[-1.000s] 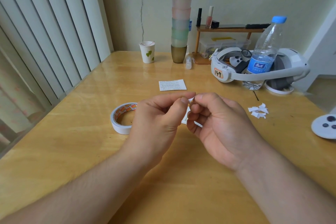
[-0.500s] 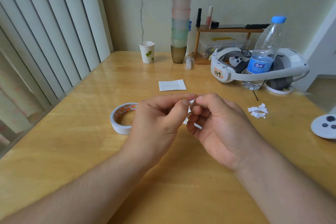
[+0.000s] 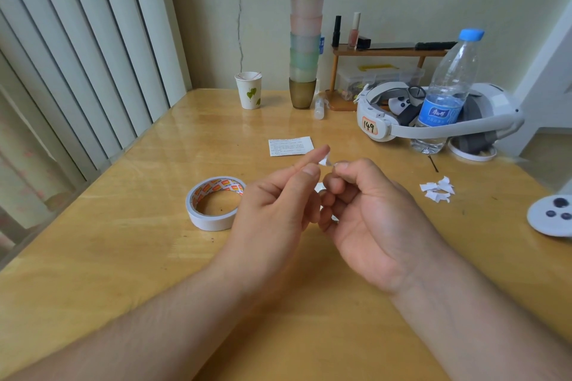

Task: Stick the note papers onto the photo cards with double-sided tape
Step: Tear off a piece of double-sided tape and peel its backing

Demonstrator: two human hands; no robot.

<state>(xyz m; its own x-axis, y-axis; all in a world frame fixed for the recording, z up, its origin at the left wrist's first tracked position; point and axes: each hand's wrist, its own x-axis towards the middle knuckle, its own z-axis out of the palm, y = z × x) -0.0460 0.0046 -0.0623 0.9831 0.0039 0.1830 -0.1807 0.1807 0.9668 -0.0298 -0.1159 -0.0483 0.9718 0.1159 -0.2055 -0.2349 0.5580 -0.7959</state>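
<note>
- Both hands are raised over the wooden table (image 3: 130, 257), fingertips meeting at a small white tape scrap (image 3: 325, 161).
- Left hand (image 3: 272, 213): index finger extended, thumb against it, pinching the left end of the scrap.
- Right hand (image 3: 368, 213): fingers curled, thumb and forefinger pinching the right end of the scrap.
- A bit of white paper (image 3: 319, 187) shows behind the fingers; can't tell which hand holds it.
- Double-sided tape roll (image 3: 214, 207) lies flat on the table, just left of the left hand.
- Note paper (image 3: 291, 146) lies flat beyond the hands, apart from them.
- Pile of torn white backing bits (image 3: 437, 190) sits on the table right of the right hand.
- Water bottle (image 3: 445, 93) and white headset (image 3: 433, 120) at far right.
</note>
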